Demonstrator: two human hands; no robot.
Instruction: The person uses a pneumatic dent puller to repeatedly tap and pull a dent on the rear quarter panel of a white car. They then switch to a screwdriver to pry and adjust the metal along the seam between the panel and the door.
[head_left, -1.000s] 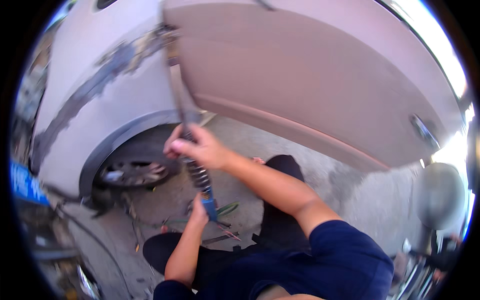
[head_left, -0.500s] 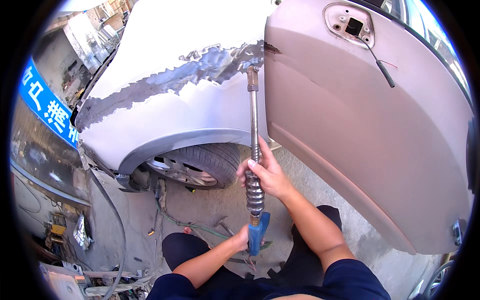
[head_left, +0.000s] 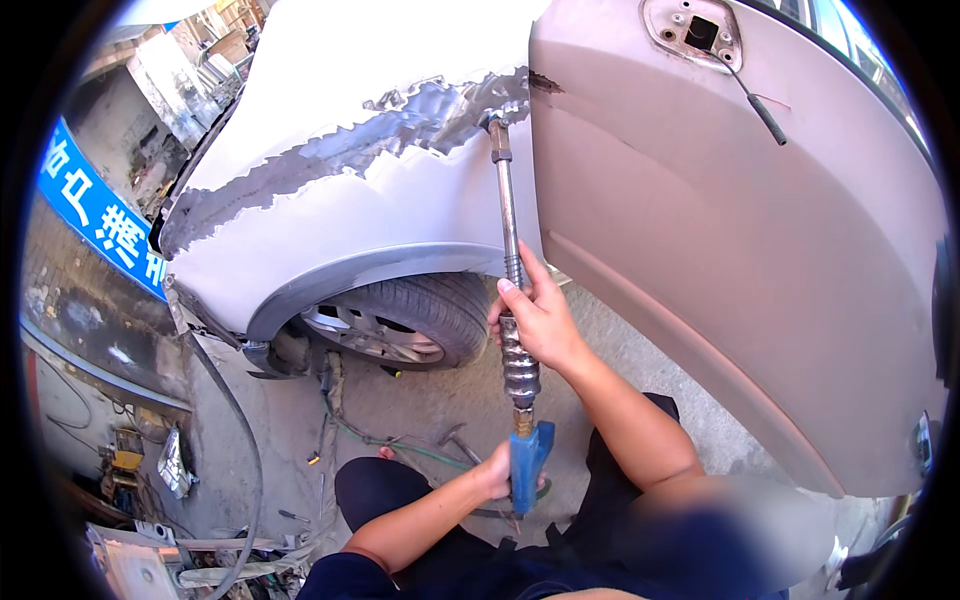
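Slanting up from between the knees (head_left: 372,490), a long metal tool (head_left: 520,365) reaches to the fender (head_left: 380,215) on the left of an opened door (head_left: 700,260). Smooth, bright steel makes up its slim shaft (head_left: 508,205); lower down comes a thick ribbed weight (head_left: 521,372) with rounded rings, then a brassy collar (head_left: 522,422) and a blue handle (head_left: 530,468) set at the bottom, its finish matte and blocky. A stout fitting (head_left: 500,145) caps the upper end, and its tip meets the torn-looking strip (head_left: 425,120) of bare metal close to the door's edge — whether it is fixed there or merely touching, I cannot tell. The right hand (head_left: 540,325) is closed around the tool at the top of the weight, thumb laid across and forefinger stretched along the shaft. The left hand (head_left: 495,473) grips the handle from the left (most of its fingers are hidden behind it). Jagged paint borders the strip, which runs from dull grey to shiny, crumpled silver; the rest of the fender is pale and glossy. Below sit a dark curved arch trim (head_left: 335,285) and a grooved rubber tyre (head_left: 445,310). Rough concrete (head_left: 400,410) lies underneath, crossed by a thin green hose (head_left: 425,455) — and, further left, a black one (head_left: 250,440).
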